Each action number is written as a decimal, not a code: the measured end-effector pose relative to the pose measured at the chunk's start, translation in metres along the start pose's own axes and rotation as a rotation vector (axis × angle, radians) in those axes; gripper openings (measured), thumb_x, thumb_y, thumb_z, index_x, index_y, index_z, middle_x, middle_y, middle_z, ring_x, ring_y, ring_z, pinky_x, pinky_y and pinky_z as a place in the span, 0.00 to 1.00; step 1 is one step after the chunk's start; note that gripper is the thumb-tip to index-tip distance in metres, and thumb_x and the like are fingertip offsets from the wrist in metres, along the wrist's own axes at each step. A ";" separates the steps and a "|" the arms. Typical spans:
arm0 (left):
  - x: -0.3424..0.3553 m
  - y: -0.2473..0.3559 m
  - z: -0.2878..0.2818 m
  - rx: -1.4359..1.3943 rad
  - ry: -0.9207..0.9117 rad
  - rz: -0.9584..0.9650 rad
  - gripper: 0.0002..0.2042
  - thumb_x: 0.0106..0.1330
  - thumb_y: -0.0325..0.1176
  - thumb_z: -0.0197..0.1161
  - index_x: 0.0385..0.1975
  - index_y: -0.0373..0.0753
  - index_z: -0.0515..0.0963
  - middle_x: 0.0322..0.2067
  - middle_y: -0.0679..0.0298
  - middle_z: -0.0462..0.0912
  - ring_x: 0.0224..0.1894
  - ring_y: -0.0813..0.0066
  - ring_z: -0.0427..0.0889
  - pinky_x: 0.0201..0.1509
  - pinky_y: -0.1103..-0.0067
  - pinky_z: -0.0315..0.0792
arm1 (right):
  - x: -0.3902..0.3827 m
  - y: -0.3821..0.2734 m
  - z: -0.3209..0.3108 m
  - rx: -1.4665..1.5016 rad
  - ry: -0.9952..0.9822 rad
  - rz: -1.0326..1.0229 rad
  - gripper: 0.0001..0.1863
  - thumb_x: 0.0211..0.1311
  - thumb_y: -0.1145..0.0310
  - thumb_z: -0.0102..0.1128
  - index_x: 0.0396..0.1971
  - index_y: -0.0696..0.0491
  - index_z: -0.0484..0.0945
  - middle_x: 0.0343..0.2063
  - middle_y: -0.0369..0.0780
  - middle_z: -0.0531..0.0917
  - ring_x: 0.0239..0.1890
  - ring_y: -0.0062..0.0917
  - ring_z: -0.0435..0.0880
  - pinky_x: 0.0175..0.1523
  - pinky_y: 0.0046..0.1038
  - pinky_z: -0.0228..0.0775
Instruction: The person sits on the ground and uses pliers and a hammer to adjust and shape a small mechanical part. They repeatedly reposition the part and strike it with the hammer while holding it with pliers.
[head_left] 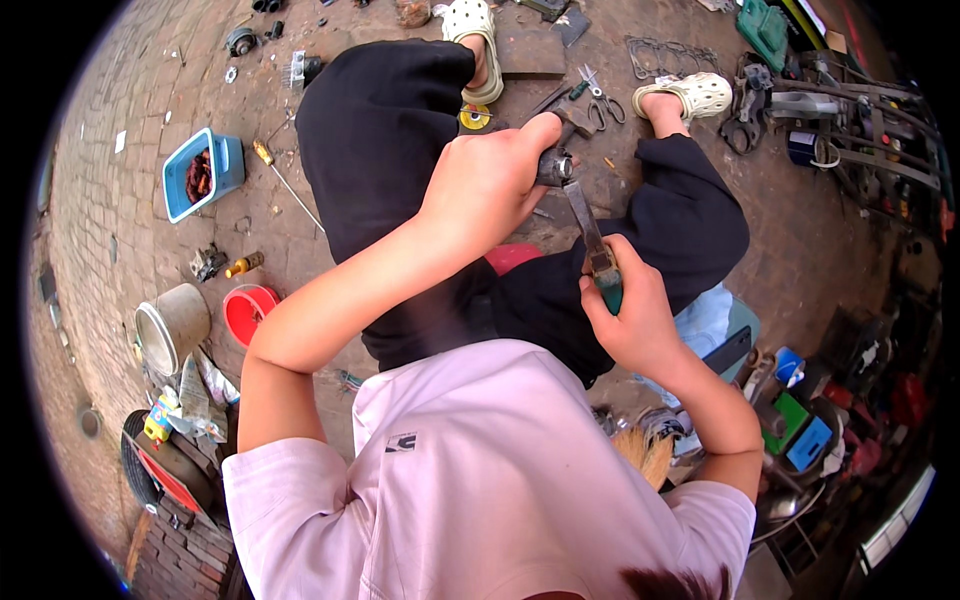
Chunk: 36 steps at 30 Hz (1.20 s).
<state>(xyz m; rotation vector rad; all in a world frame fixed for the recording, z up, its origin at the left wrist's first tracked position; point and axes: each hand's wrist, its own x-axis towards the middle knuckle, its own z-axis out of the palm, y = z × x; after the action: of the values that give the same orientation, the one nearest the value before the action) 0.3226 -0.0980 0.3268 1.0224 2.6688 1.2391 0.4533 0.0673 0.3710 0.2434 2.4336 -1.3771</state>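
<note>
My left hand (490,180) is closed around a dark cylindrical metal part (556,168) with a shiny ring-shaped end. In my right hand (640,315) is a flat-bladed tool (590,225) with a green handle. Its narrow metal blade points up and left, and the tip reaches the ringed end of the part. Whether the tip presses in or just touches, I cannot tell. Both hands are above my lap, between my knees in dark trousers (380,130). My left fingers partly hide the cylindrical part.
Scissors (597,95) and a metal plate (530,52) lie on the ground between my feet. Leftward are a blue basin (235,160), a long screwdriver (265,152), a red bucket (240,312) and a pale bucket (185,315). Metal parts and tools (840,120) crowd the right side.
</note>
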 end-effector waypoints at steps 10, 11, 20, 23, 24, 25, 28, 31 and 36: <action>-0.001 0.003 -0.012 -0.166 -0.051 0.031 0.19 0.47 0.27 0.71 0.35 0.39 0.68 0.24 0.56 0.78 0.28 0.48 0.79 0.28 0.64 0.72 | -0.003 -0.007 -0.020 0.084 -0.169 0.008 0.14 0.61 0.74 0.59 0.45 0.58 0.69 0.32 0.40 0.79 0.37 0.27 0.78 0.48 0.27 0.69; -0.001 0.003 -0.013 -0.107 -0.031 0.061 0.18 0.48 0.27 0.70 0.35 0.39 0.68 0.24 0.57 0.77 0.28 0.50 0.79 0.27 0.65 0.72 | -0.004 -0.006 -0.021 0.103 -0.195 0.009 0.16 0.62 0.73 0.59 0.46 0.59 0.67 0.33 0.43 0.79 0.38 0.32 0.79 0.47 0.30 0.69; 0.004 0.007 -0.005 0.284 0.096 0.160 0.09 0.53 0.27 0.59 0.32 0.43 0.69 0.19 0.65 0.73 0.21 0.64 0.80 0.19 0.72 0.72 | -0.004 -0.007 -0.016 0.170 -0.244 0.086 0.18 0.65 0.69 0.57 0.47 0.63 0.65 0.33 0.48 0.80 0.37 0.41 0.80 0.46 0.34 0.70; 0.004 0.007 -0.004 0.277 0.075 0.144 0.09 0.52 0.26 0.60 0.32 0.42 0.68 0.18 0.64 0.73 0.21 0.63 0.80 0.19 0.71 0.72 | -0.003 -0.007 -0.013 0.121 -0.195 0.079 0.16 0.64 0.71 0.57 0.47 0.63 0.65 0.32 0.51 0.80 0.36 0.44 0.80 0.44 0.36 0.70; 0.002 0.006 -0.004 0.277 0.066 0.132 0.10 0.52 0.26 0.60 0.32 0.42 0.68 0.18 0.64 0.73 0.21 0.63 0.80 0.19 0.71 0.71 | -0.001 -0.006 -0.013 0.092 -0.173 0.055 0.16 0.64 0.71 0.56 0.47 0.63 0.65 0.31 0.52 0.80 0.36 0.46 0.80 0.44 0.37 0.70; 0.000 0.005 -0.004 0.277 0.057 0.120 0.10 0.52 0.26 0.60 0.32 0.42 0.68 0.17 0.63 0.73 0.21 0.62 0.80 0.19 0.70 0.71 | 0.000 -0.005 -0.012 0.064 -0.153 0.031 0.16 0.64 0.72 0.56 0.46 0.63 0.65 0.31 0.53 0.80 0.36 0.48 0.80 0.43 0.37 0.70; -0.003 0.003 -0.004 0.234 0.003 0.092 0.11 0.51 0.27 0.61 0.33 0.41 0.68 0.17 0.61 0.74 0.22 0.59 0.80 0.19 0.68 0.71 | -0.001 0.001 -0.003 0.056 -0.119 0.041 0.16 0.61 0.75 0.57 0.45 0.64 0.65 0.31 0.55 0.80 0.35 0.52 0.79 0.42 0.38 0.69; -0.002 0.010 -0.008 0.124 -0.060 -0.013 0.13 0.54 0.28 0.69 0.32 0.40 0.69 0.21 0.57 0.76 0.26 0.51 0.78 0.24 0.68 0.70 | -0.002 0.006 0.002 0.045 -0.056 -0.028 0.17 0.58 0.77 0.58 0.45 0.63 0.64 0.30 0.55 0.80 0.36 0.54 0.79 0.41 0.39 0.69; 0.003 0.017 -0.007 -0.245 0.069 -0.077 0.14 0.55 0.26 0.70 0.33 0.37 0.69 0.18 0.59 0.70 0.20 0.70 0.71 0.25 0.78 0.67 | 0.004 -0.002 -0.002 0.005 -0.004 -0.084 0.17 0.57 0.78 0.58 0.46 0.61 0.64 0.31 0.53 0.80 0.36 0.53 0.79 0.41 0.39 0.70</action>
<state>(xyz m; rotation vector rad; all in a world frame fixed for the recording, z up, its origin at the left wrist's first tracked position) 0.3279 -0.0934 0.3441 0.8499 2.4942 1.5633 0.4481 0.0678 0.3719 0.1404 2.4635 -1.4174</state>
